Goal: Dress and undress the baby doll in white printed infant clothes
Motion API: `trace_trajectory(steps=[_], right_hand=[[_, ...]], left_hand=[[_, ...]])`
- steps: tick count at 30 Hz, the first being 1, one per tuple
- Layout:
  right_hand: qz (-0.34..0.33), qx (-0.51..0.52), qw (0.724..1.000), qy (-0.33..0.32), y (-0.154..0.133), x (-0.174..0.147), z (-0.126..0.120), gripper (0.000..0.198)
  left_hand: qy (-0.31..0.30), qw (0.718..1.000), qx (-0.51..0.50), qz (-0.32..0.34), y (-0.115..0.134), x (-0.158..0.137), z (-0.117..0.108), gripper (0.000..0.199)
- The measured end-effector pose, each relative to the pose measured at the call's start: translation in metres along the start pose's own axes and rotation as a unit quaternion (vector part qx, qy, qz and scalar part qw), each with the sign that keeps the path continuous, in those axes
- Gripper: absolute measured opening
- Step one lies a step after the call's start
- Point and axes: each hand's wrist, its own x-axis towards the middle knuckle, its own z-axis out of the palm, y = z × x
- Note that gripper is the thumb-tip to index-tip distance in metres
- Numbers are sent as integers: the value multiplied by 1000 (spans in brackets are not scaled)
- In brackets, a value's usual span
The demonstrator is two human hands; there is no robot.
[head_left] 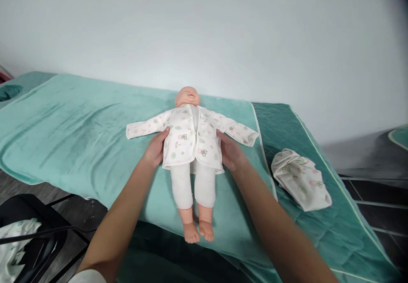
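A baby doll [204, 185] lies on its back, head toward the wall and bare feet toward me. It wears a white printed baby jacket [182, 140], fastened at the chest, with both sleeves spread out sideways. White fabric covers its legs down to the shins. My left hand [156, 148] grips the doll's side through the jacket, just below the sleeve. On the opposite side my right hand [232, 150] holds it the same way. Both thumbs rest on the jacket front, while the other fingers are mostly hidden along the sides.
A light green plush blanket [76, 121] lies under the doll, over a darker quilted cover [277, 125]. To the right sits a crumpled printed garment [301, 180]. A black chair [28, 215] with a printed cloth [15, 244] stands at lower left. Behind is a white wall [204, 36].
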Motion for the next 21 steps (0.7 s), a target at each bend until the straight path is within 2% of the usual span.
trace_trajectory(steps=[3,9,15,21], right_hand=[[-2,22,1000,-1,4,15,10,18],[-71,70,995,26,-7,29,12,21],[-42,75,996,37,-14,42,6,20],[-81,127,989,5,-15,48,-8,26]], left_hand=[[-9,1000,-21,-17,1,23,5,29],[-65,996,-26,-47,10,60,17,32],[-51,993,-56,-94,12,76,23,38],[-38,993,-108,-39,22,80,13,53]])
